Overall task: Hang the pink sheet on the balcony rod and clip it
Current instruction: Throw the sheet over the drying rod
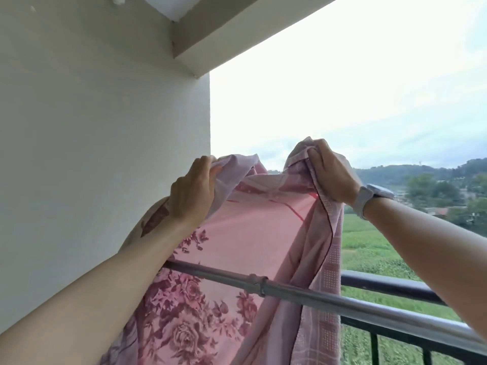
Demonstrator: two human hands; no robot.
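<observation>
The pink sheet (253, 233), printed with dark red roses, is held up in the air above a grey metal rod (303, 293). My left hand (191, 192) grips a bunched part of its upper edge beside the wall. My right hand (330, 175), with a pale watch on the wrist, grips another bunch of the edge a little higher. The cloth hangs down from both hands and passes behind the rod, on its far side. No clips are visible.
A white wall (92, 140) stands close on the left, with a ceiling beam (237, 38) overhead. A black balcony railing (390, 285) runs behind and below the rod on the right. Beyond it lie green fields and hills.
</observation>
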